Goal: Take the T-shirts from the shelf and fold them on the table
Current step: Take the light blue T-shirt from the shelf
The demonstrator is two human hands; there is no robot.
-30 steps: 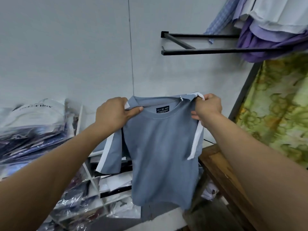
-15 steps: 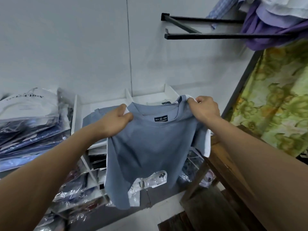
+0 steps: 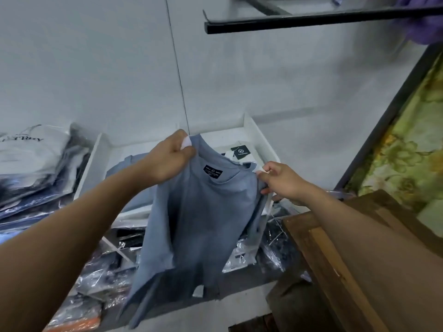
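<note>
Fingers of my left hand (image 3: 171, 158) and right hand (image 3: 282, 179) pinch the blue-grey T-shirt (image 3: 196, 216) by its shoulders, above the white shelf (image 3: 260, 137).

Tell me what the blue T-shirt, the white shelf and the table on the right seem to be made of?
T-shirt: soft knit fabric, probably cotton or a blend; matte, it drapes limp and creases where the hands hold it.
Shelf: smooth white painted board or plastic; flat panels with clean edges, which of the two is unclear.
Table: wood, brown with visible grain and a worn, dull finish.
</note>
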